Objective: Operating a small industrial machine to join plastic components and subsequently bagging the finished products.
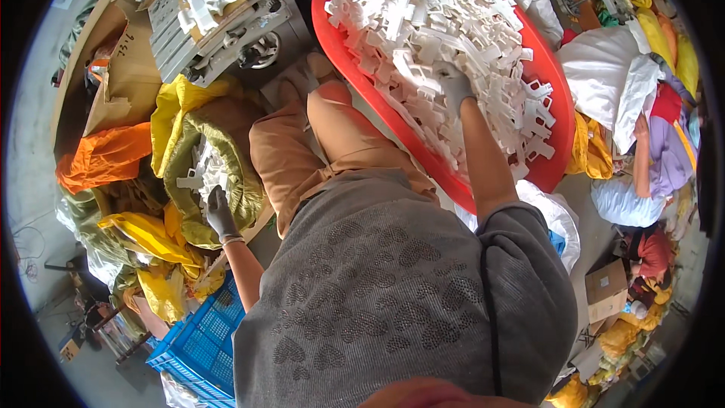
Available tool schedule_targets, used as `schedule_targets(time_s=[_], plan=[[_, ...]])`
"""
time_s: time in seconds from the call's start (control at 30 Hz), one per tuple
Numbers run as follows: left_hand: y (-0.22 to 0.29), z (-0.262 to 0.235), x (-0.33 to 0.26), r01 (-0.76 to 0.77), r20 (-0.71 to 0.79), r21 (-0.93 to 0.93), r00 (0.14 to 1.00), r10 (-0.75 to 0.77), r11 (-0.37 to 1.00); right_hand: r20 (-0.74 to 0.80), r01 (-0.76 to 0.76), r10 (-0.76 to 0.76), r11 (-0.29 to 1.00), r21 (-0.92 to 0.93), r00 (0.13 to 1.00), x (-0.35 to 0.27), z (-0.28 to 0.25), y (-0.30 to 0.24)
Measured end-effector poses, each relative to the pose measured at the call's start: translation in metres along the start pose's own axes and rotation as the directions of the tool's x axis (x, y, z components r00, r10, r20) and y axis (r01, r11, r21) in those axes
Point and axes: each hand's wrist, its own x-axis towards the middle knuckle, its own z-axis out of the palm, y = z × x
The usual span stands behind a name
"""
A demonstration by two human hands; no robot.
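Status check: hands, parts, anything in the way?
Left hand at mouth of olive sack. Right hand at white pistol-shaped plastic parts in red tub. Grips unclear. Nothing visibly blocking either hand.

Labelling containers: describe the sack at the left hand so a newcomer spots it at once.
Find the big red tub heaped with white parts, then cross left over the person's tan trousers. There sits an olive-green sack, the gloved left hand at its mouth. Unlike the yellow cloth and orange cloth nearby, it gapes open, showing white pieces inside.
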Motion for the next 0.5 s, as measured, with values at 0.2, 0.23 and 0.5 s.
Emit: schedule_targets(time_s=[0.2,0.23,0.5], plan=[[0.026,0.026,0.018,-0.024,0.104,-0.124,0.994,0.037,0.992,-0.011,0.225,-0.225,0.967,0.118,0.974,0.033,-0.053,0.175],[0.027,0.026,0.019,-0.027,0.101,-0.138,0.994,0.042,0.99,0.002,-0.045,0.046,0.975,0.217,0.999,0.032,-0.053,0.175],[0.067,0.009,0.004,-0.085,0.037,-0.099,0.995,0.089,0.991,-0.406,0.129,-0.324,0.89,-0.438,0.855,0.009,-0.008,0.075]])
